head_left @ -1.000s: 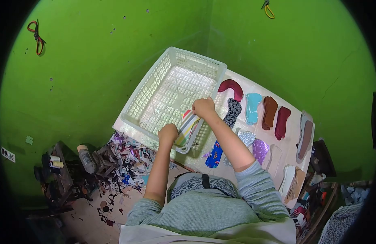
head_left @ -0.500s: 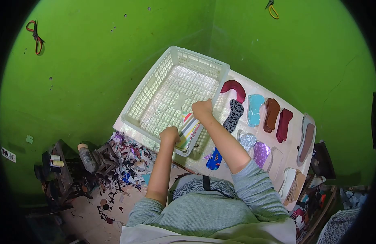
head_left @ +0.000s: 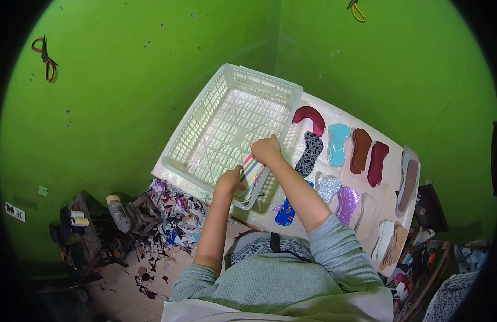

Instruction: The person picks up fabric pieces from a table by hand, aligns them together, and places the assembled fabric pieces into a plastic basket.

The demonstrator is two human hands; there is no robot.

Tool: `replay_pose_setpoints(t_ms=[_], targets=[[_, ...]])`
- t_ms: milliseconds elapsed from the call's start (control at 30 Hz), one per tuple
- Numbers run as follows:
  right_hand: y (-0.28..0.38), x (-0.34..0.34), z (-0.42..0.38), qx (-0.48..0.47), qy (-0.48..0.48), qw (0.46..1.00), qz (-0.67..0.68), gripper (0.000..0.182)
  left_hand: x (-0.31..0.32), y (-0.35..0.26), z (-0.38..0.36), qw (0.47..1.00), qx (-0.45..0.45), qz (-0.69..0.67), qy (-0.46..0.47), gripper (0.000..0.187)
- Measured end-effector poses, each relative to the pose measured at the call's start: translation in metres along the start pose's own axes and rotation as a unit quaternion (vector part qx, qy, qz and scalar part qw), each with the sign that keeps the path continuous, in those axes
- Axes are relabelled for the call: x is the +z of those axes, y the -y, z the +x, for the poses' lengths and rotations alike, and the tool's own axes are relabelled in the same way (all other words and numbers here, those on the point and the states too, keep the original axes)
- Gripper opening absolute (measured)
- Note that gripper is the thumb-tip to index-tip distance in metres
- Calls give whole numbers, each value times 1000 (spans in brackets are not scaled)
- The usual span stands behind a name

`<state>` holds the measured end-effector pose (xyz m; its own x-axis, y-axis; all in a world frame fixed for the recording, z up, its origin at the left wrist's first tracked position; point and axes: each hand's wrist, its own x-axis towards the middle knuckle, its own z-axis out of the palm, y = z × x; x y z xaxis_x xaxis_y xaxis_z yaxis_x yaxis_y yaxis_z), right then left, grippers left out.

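Observation:
In the head view, multicolour striped sole-shaped pieces [head_left: 252, 173] sit in the near right corner of a white plastic basket [head_left: 225, 95]. My right hand [head_left: 267, 149] is closed around their upper end. Against their left edge, my left hand [head_left: 230, 181] is closed too, with its thumb on top and the other fingertips partly hidden. To the right of the basket lie a black-and-white patterned stack [head_left: 310, 153], a curved maroon stack [head_left: 311, 116] and a blue printed piece [head_left: 285, 212], partly behind my right forearm.
More cut stacks lie on the white table [head_left: 380, 206]: turquoise [head_left: 339, 145], brown [head_left: 360, 151], maroon [head_left: 376, 163], silver [head_left: 328, 187] and purple [head_left: 347, 205]. Scraps [head_left: 176, 214] cover the floor at left, near a wooden stand [head_left: 90, 228] with thread spools. Scissors [head_left: 45, 59] hang on the green wall.
My left hand has shifted slightly up and right along the striped pieces, its thumb now raised. My right hand stays at their upper end. The camera view has tilted slightly.

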<state>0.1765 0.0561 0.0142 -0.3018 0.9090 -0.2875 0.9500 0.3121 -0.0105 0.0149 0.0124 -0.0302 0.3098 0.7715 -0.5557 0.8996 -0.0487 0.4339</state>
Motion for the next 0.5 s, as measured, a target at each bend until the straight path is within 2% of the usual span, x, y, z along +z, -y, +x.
replay_pose_setpoints(t_ms=[133, 200, 233, 267, 300, 333, 400, 433, 467, 500], targets=[[-1, -1, 0, -9, -50, 998, 43, 18, 0, 1, 3, 999, -4, 6, -46, 68], [-2, -4, -8, -10, -195, 961, 196, 15, 1, -2, 6, 998, 1, -6, -69, 64], [-2, -2, -13, -5, -196, 961, 195, 15, 1, -2, 8, 993, 19, -31, -108, 57], [-2, 0, -19, -22, -264, 918, 294, 13, 1, -1, 10, 987, 38, -55, -146, 50], [-2, 4, -27, -38, -329, 861, 387, 12, 0, -3, 8, 975, 87, -85, -186, 34], [-2, 8, -37, -31, -332, 860, 386, 12, -3, -6, 7, 976, 92, -83, -182, 34], [-5, 17, -64, -72, -348, 775, 523, 10, -7, -12, 4, 958, 139, -103, -230, 24], [-8, 25, -78, -62, -340, 767, 540, 11, -7, -16, 1, 934, 187, -112, -283, 15], [-13, 35, -91, -57, -344, 768, 538, 11, -9, -20, -1, 934, 193, -111, -280, 15], [-19, 53, -102, -11, -331, 726, 602, 12, -13, -27, -8, 921, 205, -142, -300, 14]])
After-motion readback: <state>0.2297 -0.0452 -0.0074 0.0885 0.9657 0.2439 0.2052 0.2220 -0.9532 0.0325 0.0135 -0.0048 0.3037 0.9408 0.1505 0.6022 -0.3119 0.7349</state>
